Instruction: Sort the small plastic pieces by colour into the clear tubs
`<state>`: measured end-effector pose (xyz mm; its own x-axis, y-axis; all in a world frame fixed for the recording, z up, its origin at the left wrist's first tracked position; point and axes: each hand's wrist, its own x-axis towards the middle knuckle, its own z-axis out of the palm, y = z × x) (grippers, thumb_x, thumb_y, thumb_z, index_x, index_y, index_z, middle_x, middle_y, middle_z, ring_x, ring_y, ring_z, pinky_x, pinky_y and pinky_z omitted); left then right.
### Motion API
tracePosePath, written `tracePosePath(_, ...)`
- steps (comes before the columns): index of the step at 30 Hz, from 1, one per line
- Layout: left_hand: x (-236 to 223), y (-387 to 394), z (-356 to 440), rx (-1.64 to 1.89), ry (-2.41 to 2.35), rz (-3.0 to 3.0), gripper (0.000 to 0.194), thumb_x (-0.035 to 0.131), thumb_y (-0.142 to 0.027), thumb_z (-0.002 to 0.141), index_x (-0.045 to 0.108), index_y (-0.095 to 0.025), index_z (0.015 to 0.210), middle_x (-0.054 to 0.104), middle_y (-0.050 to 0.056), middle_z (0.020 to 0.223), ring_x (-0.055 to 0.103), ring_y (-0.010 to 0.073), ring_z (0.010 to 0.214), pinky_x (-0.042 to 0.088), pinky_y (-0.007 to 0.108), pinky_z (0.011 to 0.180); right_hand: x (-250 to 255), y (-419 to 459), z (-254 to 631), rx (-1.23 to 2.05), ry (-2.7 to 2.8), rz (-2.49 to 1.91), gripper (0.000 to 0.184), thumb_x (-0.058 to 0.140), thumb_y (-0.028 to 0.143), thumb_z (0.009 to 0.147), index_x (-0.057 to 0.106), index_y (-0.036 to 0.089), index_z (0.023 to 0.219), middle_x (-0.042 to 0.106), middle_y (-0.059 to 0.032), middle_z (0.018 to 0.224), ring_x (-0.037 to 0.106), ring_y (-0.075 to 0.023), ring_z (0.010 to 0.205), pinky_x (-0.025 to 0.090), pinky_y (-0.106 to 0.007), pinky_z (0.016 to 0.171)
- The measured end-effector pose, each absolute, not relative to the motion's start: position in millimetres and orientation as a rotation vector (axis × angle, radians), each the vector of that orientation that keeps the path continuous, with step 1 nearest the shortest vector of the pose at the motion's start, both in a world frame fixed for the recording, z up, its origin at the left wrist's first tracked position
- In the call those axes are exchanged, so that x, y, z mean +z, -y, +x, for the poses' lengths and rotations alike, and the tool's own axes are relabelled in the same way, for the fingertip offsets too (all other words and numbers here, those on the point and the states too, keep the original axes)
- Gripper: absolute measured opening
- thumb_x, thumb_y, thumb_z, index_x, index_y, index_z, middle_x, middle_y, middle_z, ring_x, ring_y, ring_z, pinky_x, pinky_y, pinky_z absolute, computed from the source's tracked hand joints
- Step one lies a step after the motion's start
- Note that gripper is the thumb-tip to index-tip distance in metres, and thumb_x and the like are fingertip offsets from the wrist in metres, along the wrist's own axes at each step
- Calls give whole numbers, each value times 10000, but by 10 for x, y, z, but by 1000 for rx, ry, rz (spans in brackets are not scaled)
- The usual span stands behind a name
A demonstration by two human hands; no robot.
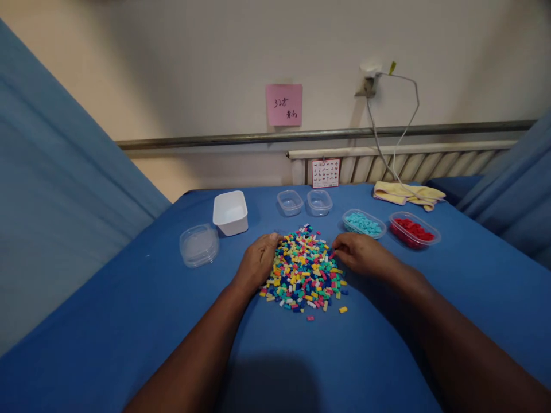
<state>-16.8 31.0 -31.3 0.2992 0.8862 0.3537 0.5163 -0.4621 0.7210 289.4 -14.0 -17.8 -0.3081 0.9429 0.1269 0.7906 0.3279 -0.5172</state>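
- the left hand [257, 261] rests on the left edge of the pile of small coloured bricks [305, 269], fingers curled loosely against the bricks; i cannot tell whether its grip holds any piece
- the right hand [361, 252] lies at the pile's upper right edge, fingertips [337, 245] drawn together in a narrow grip right at the bricks; whether a piece sits between them is too small to tell
- the pile sits in the middle of the bench [129, 321], which is covered in blue cloth, between the two hands; it mixes yellow, green, blue, red, pink and white pieces, with a few strays just below it, such as one yellow brick [342, 310]
- behind the right hand, a clear tray of light blue bricks [364, 223] stands just beside a clear tray of red bricks [414, 229]
- further back in the middle, two small clear tubs [290, 202] and [319, 201] stand side by side
- to the left of those a white tub [231, 213] stands, and near it, closer to the bench's left edge, a stack of clear lids [198, 245]
- at the far right corner a folded yellow cloth [407, 193] lies with a grey cable [394, 155] running down to it from the wall
- a pink note [284, 105] is stuck on the wall, and a small printed card [326, 173] leans against the radiator behind the bench
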Motion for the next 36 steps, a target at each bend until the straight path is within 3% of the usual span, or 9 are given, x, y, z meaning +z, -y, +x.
tracePosePath(5,-344,-319,-169,1041,-1253,2054,618,341,-611,1110,793,-191,1150,773,89,1182,701,271,1141,523,413,1055,-346,118,2685,723,1925,-1266,243,620,316,948,781,204,1091,789,-62,971,730,-210,847,569,-321,773)
tracePosePath(10,-432,-378,-187,1124,-1299,1862,663,363,-670,1088,805,-177,1129,787,98,1183,716,287,1164,522,437,1079,-451,5,2614,615,1822,-1362,263,658,302,905,779,196,1114,792,-63,957,736,-214,825,592,-346,790)
tracePosePath(14,-512,-437,-201,1167,-1298,1750,683,384,-707,1068,804,-170,1111,792,107,1168,729,292,1150,540,440,1067,-308,-237,2482,533,1849,-1417,238,673,333,935,788,219,1110,815,-66,1009,756,-231,901,589,-358,849)
tracePosePath(18,-562,-482,-214,1263,-1266,1678,696,378,-707,1069,796,-151,1092,792,120,1139,737,287,1118,555,432,1046,-156,-532,2196,533,1934,-1373,176,709,258,907,799,203,1047,819,-81,1009,744,-243,929,563,-385,919)
tracePosePath(21,-561,-495,-205,1345,-1244,1665,592,477,-644,1057,776,-142,1156,785,117,1130,738,275,1067,573,427,1003,-150,-689,1990,638,1934,-1313,173,710,255,905,791,182,1039,820,-85,1002,746,-232,909,573,-375,893)
tracePosePath(25,-497,-461,-166,1420,-1155,1853,430,687,-385,960,711,-186,1340,752,88,1185,714,223,1011,573,380,959,-199,-752,1809,820,1863,-1241,295,694,336,930,734,149,1156,816,-82,991,757,-204,848,600,-318,762)
tracePosePath(30,-405,-394,-138,1392,-1121,2026,224,643,-335,975,782,-217,1106,741,71,1041,687,222,992,552,363,924,-187,-685,1772,992,1746,-1196,350,759,377,888,701,156,1153,795,-46,864,743,-182,750,584,-273,661)
tracePosePath(36,-448,-414,-104,1260,-1225,1821,194,650,-362,945,732,-186,943,740,36,919,677,207,867,529,332,802,-140,-650,1947,1187,1621,-1186,205,698,335,927,717,185,1065,812,-74,973,760,-189,796,585,-271,639)
